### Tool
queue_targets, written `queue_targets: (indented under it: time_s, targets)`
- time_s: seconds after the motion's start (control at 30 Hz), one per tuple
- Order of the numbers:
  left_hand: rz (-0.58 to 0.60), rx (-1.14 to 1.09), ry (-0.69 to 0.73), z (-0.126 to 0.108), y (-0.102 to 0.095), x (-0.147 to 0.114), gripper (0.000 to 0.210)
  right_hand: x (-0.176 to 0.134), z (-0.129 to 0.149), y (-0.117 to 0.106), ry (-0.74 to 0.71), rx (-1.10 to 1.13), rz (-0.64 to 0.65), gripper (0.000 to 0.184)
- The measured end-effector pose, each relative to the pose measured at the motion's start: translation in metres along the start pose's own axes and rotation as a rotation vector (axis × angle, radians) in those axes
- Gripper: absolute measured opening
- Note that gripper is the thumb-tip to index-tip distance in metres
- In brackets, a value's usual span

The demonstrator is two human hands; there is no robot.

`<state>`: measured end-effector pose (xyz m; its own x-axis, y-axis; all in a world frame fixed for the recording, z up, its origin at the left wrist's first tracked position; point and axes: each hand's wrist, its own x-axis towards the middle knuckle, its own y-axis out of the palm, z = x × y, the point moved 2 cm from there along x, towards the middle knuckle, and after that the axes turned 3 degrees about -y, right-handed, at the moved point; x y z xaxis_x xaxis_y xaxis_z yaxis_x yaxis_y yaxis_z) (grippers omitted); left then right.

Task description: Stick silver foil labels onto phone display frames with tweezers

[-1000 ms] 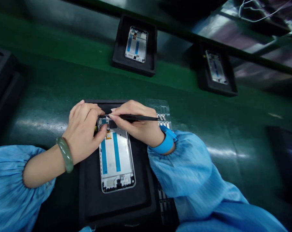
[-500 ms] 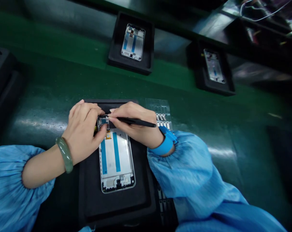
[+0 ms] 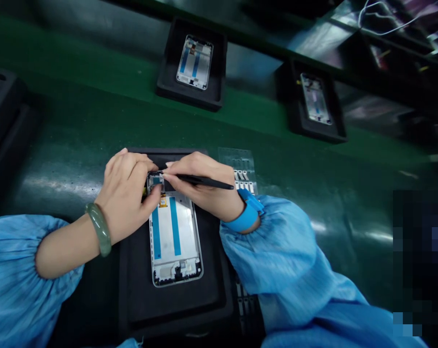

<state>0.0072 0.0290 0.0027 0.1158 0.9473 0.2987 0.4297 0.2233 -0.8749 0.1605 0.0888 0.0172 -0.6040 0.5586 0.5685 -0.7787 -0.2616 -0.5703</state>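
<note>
A phone mid-frame [image 3: 184, 227] with two blue strips lies in a black tray [image 3: 139, 304] in front of me. My left hand [image 3: 126, 186] grips its top left corner, fingers curled over the upper edge and thumb on the inner side. Pinched in my right hand [image 3: 208, 181] are slim black tweezers [image 3: 208, 181], which slant down to the left. Their tip meets the phone frame's top edge, close to my left fingertips. What lies at the tip is too small to make out.
Two more black trays [image 3: 190, 99] [image 3: 318, 133] with phone frames stand farther back on the green bench [image 3: 106, 116]. A clear sheet with small white parts [image 3: 244, 181] lies beside my right wrist. Stacked black trays [image 3: 5, 111] are at the left edge.
Both hands keep nearly the same place on the phone frame. The tweezers' tip has shifted very slightly along the top edge. The background trays appear a little farther left as the view moves.
</note>
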Motion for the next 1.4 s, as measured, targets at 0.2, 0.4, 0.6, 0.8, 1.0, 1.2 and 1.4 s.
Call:
queue_targets:
  time_s: [0.2, 0.4, 0.6, 0.8, 1.0, 1.2, 1.4]
  targets:
    - [-0.013, 0.008, 0.009, 0.000, 0.000, 0.000, 0.020, 0.002, 0.000, 0.002, -0.038, -0.033, -0.037, 0.002]
    - [-0.003, 0.016, -0.003, 0.000, 0.000, 0.000, 0.019, 0.009, 0.000, 0.001, 0.045, -0.086, -0.010, 0.005]
    - [-0.015, 0.018, -0.001, 0.000, 0.000, 0.000, 0.019, 0.008, -0.002, 0.003, 0.004, -0.062, -0.017, 0.005]
    - [-0.022, 0.016, 0.008, 0.001, 0.001, -0.001, 0.021, 0.003, -0.006, 0.003, -0.075, 0.005, -0.058, 0.003]
    - [-0.013, 0.005, 0.004, 0.000, 0.000, 0.000, 0.020, 0.000, -0.004, 0.002, -0.109, 0.039, -0.069, 0.003]
    - [-0.012, 0.009, 0.002, 0.001, 0.001, 0.000, 0.020, -0.004, -0.003, 0.002, -0.121, 0.000, -0.003, 0.006]
    - [-0.021, 0.014, 0.005, 0.001, 0.001, 0.000, 0.019, -0.005, -0.002, 0.002, -0.126, -0.032, 0.023, 0.008]
